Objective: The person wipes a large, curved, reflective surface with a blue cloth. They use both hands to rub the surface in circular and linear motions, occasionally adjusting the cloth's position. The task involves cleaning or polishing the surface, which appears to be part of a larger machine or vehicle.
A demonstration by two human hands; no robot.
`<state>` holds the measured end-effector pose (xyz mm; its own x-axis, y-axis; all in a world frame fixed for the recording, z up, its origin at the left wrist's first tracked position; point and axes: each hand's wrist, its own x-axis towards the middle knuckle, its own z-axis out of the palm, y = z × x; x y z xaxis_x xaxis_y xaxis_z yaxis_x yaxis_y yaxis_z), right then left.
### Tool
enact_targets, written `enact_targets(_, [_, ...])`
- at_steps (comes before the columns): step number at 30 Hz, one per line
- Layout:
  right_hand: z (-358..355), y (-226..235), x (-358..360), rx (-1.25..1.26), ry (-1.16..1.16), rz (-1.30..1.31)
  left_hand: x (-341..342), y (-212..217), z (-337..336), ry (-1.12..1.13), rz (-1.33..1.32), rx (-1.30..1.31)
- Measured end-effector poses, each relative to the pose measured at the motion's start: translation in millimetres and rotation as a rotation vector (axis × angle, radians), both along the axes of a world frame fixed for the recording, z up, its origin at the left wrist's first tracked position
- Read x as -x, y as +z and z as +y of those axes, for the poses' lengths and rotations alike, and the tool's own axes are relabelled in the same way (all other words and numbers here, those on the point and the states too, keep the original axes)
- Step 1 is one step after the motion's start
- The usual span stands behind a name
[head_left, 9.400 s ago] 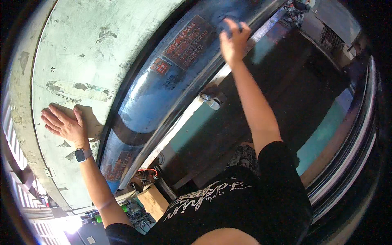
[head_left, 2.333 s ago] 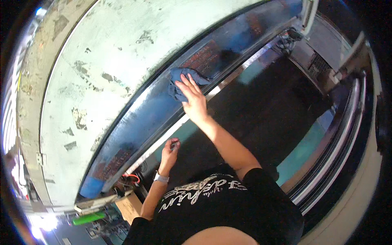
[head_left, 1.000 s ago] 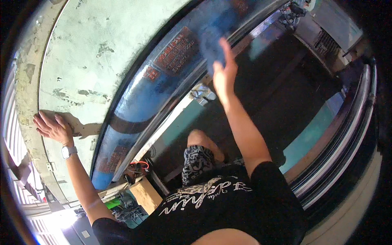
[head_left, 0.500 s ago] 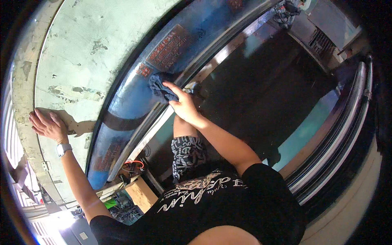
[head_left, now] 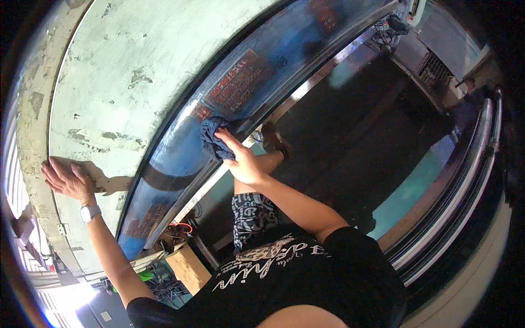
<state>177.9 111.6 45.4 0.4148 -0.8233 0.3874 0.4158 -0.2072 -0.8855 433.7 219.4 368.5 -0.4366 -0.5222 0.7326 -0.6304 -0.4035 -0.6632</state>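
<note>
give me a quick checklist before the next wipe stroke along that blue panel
1. Cloth under palm: ok. The right hand presses the dark blue cloth against the blue glossy panel.
2. Body braced: ok. The left hand lies flat on the pale worn wall.
3. Stroke path along the panel: ok, nothing sticks out of it.
4. Footing: cannot tell, only one shoe shows on a dark surface.
5. Cloth cleanliness: cannot tell.
</note>
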Motion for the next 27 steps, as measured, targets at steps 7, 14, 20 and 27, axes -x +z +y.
enact_targets(7, [-13.6, 5.1, 16.8, -0.002, 0.108, 0.054, 1.3, -2.0, -3.0, -0.002, -0.013, 0.021])
enact_targets(14, [-17.7, 2.7, 21.5, -0.037, 0.164, -0.041, 6.0, 1.1, -2.9, 0.001, -0.016, 0.023])
enact_targets(20, [-18.4, 11.7, 28.8, -0.168, 0.247, -0.053, 0.4, -0.5, -2.7, -0.02, -0.017, 0.026])
enact_targets(27, [-9.3, 8.6, 37.9, -0.139, 0.249, -0.018, 1.7, -0.3, -1.2, -0.032, -0.007, 0.013])
